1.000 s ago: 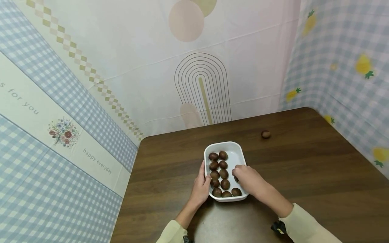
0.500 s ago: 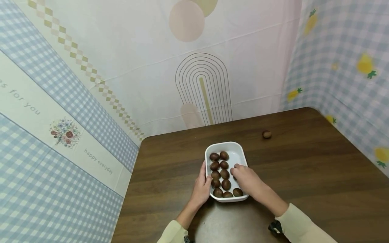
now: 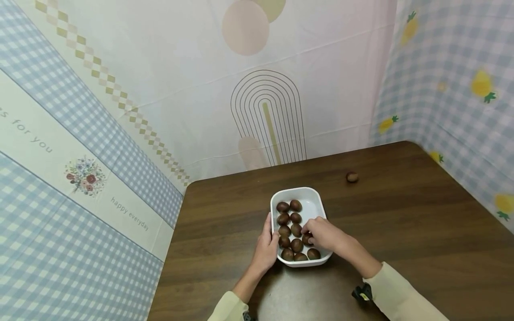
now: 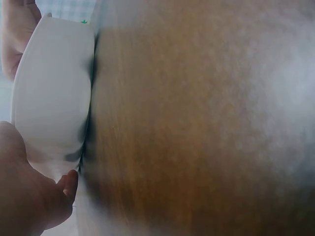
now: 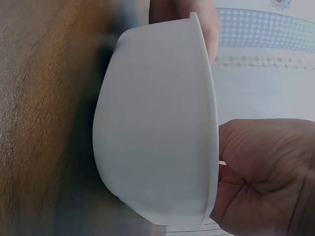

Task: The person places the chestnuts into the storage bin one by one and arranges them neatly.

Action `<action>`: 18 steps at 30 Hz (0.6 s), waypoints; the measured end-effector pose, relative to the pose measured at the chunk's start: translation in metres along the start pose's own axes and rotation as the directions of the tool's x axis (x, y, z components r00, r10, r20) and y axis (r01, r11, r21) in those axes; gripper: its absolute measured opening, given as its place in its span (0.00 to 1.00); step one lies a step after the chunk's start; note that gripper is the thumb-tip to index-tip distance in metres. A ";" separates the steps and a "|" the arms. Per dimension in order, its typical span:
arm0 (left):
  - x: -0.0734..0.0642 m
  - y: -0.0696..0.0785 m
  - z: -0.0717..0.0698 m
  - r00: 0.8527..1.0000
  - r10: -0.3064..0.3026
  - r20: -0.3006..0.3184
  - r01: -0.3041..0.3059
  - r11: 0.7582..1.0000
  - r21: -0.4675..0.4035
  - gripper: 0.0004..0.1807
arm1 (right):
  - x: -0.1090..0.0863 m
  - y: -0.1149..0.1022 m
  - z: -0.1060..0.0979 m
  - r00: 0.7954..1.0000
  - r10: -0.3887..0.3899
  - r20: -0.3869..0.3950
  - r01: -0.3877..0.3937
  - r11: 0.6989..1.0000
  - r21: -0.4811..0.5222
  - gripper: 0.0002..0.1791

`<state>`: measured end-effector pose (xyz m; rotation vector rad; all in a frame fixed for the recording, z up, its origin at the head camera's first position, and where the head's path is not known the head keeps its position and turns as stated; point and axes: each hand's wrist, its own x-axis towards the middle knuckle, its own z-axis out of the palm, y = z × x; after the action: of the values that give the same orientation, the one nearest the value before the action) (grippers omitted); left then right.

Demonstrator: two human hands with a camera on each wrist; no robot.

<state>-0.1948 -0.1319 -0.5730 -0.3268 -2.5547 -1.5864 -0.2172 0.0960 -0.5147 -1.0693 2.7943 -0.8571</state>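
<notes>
A white deep tray [image 3: 315, 206] with rounded corners sits on the table, and several brown chestnuts [image 3: 296, 218] lie inside it. Two columns run down its left and middle, with a short row along the near end. My left hand [image 3: 265, 249] grips the tray's left side, thumb at the rim and fingers along the outer wall. Over the right rim reaches my right hand [image 3: 327, 234], its fingertips pinching a chestnut [image 3: 307, 239] beside the middle column. In the right wrist view, the tray's wall [image 5: 152, 123] hides the fingertips of that right hand [image 5: 263, 172].
A single chestnut [image 3: 352, 177] lies on the brown wooden table [image 3: 385, 214], beyond the tray and to its right. Patterned cloth [image 3: 341, 89] hangs behind the table, and checked cloth [image 3: 449, 89] hangs at the right.
My right hand has shifted slightly left with its chestnut, bringing it nearer the middle column; more of this chestnut shows now. The left hand and tray have stayed put.
</notes>
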 end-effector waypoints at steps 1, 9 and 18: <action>0.000 0.000 0.000 1.000 0.003 0.001 -0.003 1.000 0.002 0.37 | 0.000 -0.001 0.000 1.000 -0.002 0.002 0.002 1.000 0.002 0.11; 0.001 0.001 -0.001 1.000 -0.004 0.003 0.004 1.000 0.000 0.38 | -0.007 -0.009 -0.009 0.998 0.062 0.004 -0.062 0.998 0.028 0.15; -0.001 0.000 0.000 1.000 0.019 0.001 -0.019 1.000 -0.003 0.37 | -0.013 0.016 -0.028 0.989 0.063 -0.134 -0.030 0.971 0.236 0.12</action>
<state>-0.1943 -0.1318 -0.5734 -0.3509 -2.5423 -1.5839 -0.2233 0.1272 -0.5008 -0.9367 2.7232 -1.2641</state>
